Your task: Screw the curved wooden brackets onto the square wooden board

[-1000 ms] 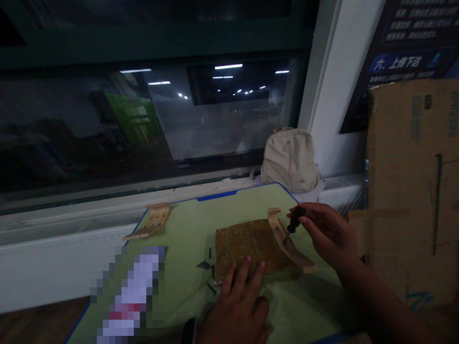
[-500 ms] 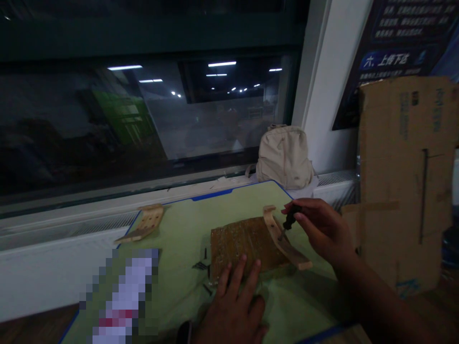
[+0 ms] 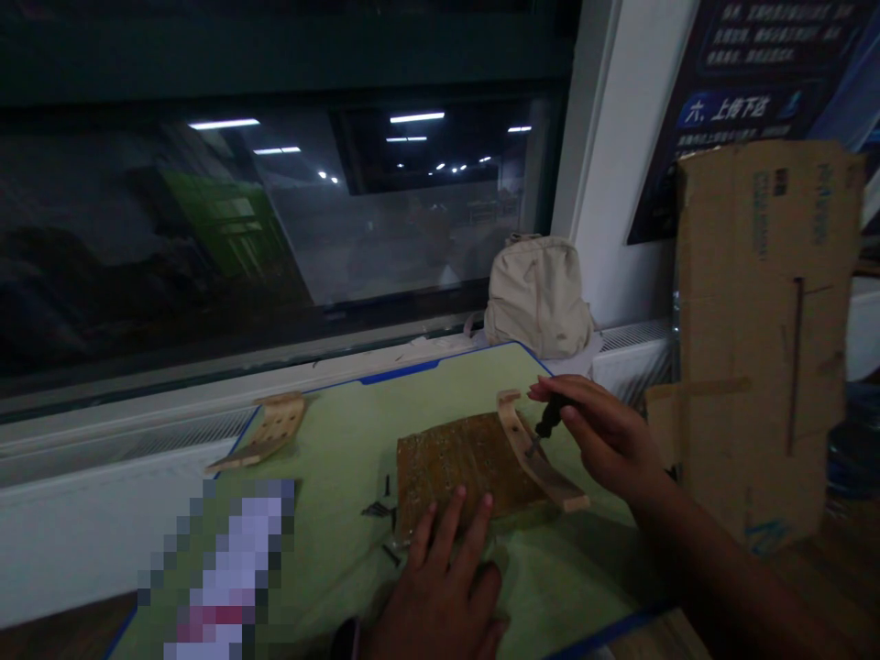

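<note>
A curved brown wooden panel (image 3: 454,449) lies on the green tabletop. My left hand (image 3: 446,568) rests on its near edge with fingers spread. Along the panel's right side lies a narrow, curved light-wood strip (image 3: 560,488) with holes. My right hand (image 3: 605,431) grips the dark handle of a screwdriver (image 3: 548,421), tilted with its tip down at the strip; whether a screw sits under the tip is too small to tell. Several dark screws (image 3: 375,510) lie loose left of the panel. A second curved wooden piece with holes (image 3: 279,429) sits at the table's far left edge.
The green table (image 3: 330,440) has a blue edge and stands by a window and radiator (image 3: 165,458). A beige backpack (image 3: 536,295) rests behind it. On the right stands a tall cardboard box (image 3: 763,348). A blurred-out pale item (image 3: 234,568) lies at front left.
The whole view has shifted, so everything appears slightly farther left and up. My left hand stays on the panel, and my right hand keeps the screwdriver at the strip.
</note>
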`<state>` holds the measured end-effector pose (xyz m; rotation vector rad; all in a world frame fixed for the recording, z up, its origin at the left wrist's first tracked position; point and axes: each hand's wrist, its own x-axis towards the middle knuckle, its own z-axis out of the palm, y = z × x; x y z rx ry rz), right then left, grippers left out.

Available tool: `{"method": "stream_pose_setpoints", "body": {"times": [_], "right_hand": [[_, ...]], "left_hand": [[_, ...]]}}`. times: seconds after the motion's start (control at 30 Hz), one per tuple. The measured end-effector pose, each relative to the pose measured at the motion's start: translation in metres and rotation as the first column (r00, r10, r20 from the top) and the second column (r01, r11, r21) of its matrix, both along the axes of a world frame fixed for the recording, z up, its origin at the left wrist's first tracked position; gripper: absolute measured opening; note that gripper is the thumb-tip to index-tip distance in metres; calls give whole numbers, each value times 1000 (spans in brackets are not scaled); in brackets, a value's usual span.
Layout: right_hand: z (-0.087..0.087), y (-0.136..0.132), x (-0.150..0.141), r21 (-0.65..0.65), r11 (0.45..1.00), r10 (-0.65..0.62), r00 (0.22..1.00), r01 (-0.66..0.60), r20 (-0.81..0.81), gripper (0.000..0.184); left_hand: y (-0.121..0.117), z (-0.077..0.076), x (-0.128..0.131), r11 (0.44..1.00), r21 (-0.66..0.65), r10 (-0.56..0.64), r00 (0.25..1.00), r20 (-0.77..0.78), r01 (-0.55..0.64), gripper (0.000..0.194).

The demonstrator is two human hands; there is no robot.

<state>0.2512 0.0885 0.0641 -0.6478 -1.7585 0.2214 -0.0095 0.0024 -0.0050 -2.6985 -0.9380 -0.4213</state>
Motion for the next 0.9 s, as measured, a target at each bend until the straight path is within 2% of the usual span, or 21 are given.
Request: {"method": "stream_pose_setpoints", "body": {"times": [0.13,0.27,0.37,0.47,0.57,0.7,0.8,0.9], "right_hand": [[-9,2,-2,-56,998,6,972,-20,-237,31],[-11,4,1,-20,996,-84,981,82,-174,21],[-10,3,0,-27,1000,-17,989,13,-145,22],[-9,5,-4,-57,996,51,975,-65,-214,19],[-8,7,-4,-38,999,1,964,-12,-265,17],[-2,6,1,75,993,-76,981,91,-176,19],[3,3,3,97,993,-57,997,62,-51,26],[1,3,2,51,999,-8,1000,7,18,36]], "left_hand": [[-5,1,2,999,-16,41,999,-16,-41,34],[-3,-5,2,999,0,47,998,-29,-47,35],[1,-7,1,998,57,18,1000,-11,-17,38],[3,-6,0,994,111,-12,1000,3,12,39],[1,-1,1,994,108,25,1000,-2,-24,39],[1,3,2,997,82,5,1000,-2,-5,39],[4,1,0,994,105,-8,1000,0,8,40],[7,-4,-2,991,135,-21,1000,-2,21,40]]}}
